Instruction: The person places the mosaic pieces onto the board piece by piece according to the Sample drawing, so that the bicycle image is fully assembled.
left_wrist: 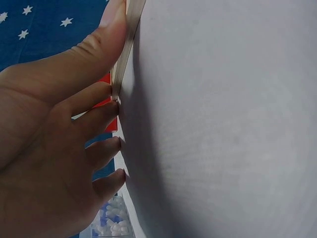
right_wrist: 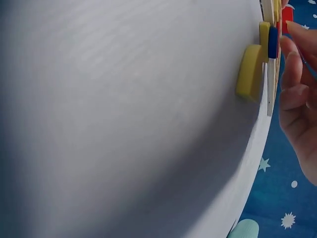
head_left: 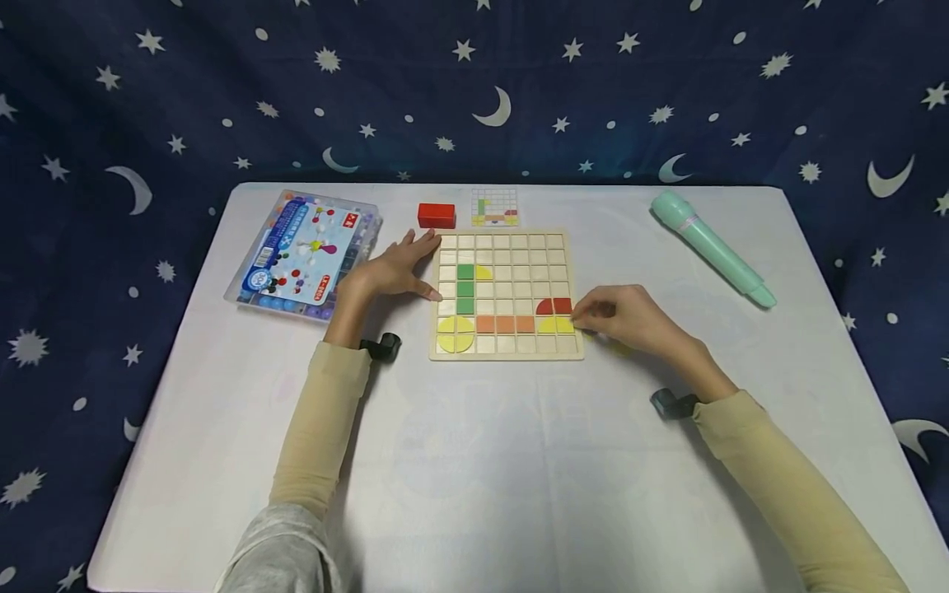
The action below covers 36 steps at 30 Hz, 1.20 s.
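A square wooden grid board (head_left: 506, 357) lies on the table with green, yellow, orange and red tiles in its cells. My left hand (head_left: 393, 268) is spread along its left edge, thumb and fingertips touching the rim; in the left wrist view the left hand (left_wrist: 64, 134) has its fingers separated. My right hand (head_left: 630, 317) is at the board's right edge, thumb and forefinger pinching at a yellow tile (head_left: 565, 325) below two red tiles (head_left: 553, 306). In the right wrist view, a yellow piece (right_wrist: 249, 72) and a blue piece (right_wrist: 272, 43) show near the fingers.
A small pattern card (head_left: 494, 207) and a red box (head_left: 437, 216) lie behind the board. On the left is a clear case of beads (head_left: 304, 255). To the right lies a mint-green microphone-like object (head_left: 713, 249). A starry cloth (head_left: 415, 91) surrounds the white table (head_left: 504, 478).
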Available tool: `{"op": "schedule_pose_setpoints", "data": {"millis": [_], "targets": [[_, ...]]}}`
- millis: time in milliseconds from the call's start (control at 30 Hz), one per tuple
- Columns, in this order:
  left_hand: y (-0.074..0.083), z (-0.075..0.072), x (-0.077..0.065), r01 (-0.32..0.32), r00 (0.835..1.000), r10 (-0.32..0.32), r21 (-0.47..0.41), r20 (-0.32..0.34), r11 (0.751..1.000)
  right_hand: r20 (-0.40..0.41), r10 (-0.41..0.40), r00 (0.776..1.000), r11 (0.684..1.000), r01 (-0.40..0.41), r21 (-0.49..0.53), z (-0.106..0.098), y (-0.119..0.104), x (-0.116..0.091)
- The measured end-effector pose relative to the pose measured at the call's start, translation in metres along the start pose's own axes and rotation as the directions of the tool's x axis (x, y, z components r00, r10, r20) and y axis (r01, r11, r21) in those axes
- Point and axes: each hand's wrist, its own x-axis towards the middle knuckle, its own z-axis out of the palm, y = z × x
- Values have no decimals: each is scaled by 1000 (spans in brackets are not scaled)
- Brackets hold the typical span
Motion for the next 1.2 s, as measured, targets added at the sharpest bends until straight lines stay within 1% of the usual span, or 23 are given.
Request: {"op": "schedule_pose_setpoints", "data": {"millis": [100,333,533,733,1000,1200], "targets": [[0,0,0,-3,1000,3,9,-1,1000,13,6,1000,1000,-6,6,-1,1,-4],[0,0,1,-1,1000,1,4,-1,1000,47,67,997,997,-66,-35,-6,5,-11],[1,0,0,0,1000,0,-4,2,1000,28,81,996,995,-79,-55,-9,10,-13],[1,0,0,-10,1000,10,-9,9,1000,23,85,996,995,-84,-59,-10,9,-15],[0,1,-1,-1,1000,1,0,-5,1000,74,91,993,995,-88,-37,-7,8,-12],[0,1,0,0,1000,0,6,-2,1000,115,144,983,989,-138,-55,-5,6,-8]]}}
